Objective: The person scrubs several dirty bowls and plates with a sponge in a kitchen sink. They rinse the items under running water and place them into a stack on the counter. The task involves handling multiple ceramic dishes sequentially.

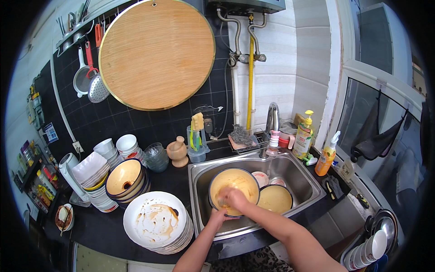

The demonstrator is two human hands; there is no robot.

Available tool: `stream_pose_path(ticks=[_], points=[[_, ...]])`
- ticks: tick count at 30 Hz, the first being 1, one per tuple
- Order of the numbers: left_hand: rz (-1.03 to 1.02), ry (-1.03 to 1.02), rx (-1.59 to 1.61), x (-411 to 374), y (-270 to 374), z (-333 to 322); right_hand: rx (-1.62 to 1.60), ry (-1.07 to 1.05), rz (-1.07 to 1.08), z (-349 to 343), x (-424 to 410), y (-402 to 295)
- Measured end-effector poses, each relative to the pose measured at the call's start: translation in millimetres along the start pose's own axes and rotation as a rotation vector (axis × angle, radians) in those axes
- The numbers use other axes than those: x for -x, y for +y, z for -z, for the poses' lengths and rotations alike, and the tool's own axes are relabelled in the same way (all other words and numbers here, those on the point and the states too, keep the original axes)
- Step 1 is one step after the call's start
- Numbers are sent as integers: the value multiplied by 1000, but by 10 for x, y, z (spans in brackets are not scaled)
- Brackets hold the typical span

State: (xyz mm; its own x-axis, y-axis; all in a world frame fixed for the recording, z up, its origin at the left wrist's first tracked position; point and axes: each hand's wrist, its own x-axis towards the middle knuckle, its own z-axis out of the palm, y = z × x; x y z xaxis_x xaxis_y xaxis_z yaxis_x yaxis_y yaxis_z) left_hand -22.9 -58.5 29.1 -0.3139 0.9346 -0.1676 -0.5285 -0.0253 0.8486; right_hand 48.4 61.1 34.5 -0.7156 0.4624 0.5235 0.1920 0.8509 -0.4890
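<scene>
Over the left part of the steel sink (199,217), my left hand (219,217) grips the near rim of a cream enamel bowl with a dark blue edge (243,180). My right hand (232,200) is inside that bowl, its fingers blurred against the brown-smeared inner wall; whether it holds something is hard to see. A second cream bowl (277,199) lies to the right in the basin, with smaller white dishes (261,178) behind it. The chrome faucet (273,117) stands at the sink's back edge, water below its spout.
Left of the sink stand a stack of stained white plates (156,217), stacked cream bowls (124,178) and a wooden mortar (177,152). A yellow-pump soap bottle (302,139) and an orange spray bottle (325,159) stand at right. White cups (368,251) lie stacked at lower right.
</scene>
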Motion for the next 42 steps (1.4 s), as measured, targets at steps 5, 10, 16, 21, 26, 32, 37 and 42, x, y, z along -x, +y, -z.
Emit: stream_pose_path(ticks=[5,10,16,21,26,32,37,42], points=[[-1,-18,30,28,33,-8,328,-146,5,282,-14,32],[69,-97,-9,62,81,-52,95,28,84,99,-94,-134],[104,-109,-1,28,48,-19,202,-37,321,245,-115,-248],[47,-148,-2,24,33,4,644,-86,-24,702,-401,-65],[91,-135,-55,-5,52,-105,665,-88,8,412,-187,132],[122,-140,-74,18,30,-35,521,-90,524,367,-288,71],[31,-47,-83,1,40,-112,855,-319,118,555,-100,235],[104,-80,-2,23,61,-76,372,-208,342,293,-35,157]])
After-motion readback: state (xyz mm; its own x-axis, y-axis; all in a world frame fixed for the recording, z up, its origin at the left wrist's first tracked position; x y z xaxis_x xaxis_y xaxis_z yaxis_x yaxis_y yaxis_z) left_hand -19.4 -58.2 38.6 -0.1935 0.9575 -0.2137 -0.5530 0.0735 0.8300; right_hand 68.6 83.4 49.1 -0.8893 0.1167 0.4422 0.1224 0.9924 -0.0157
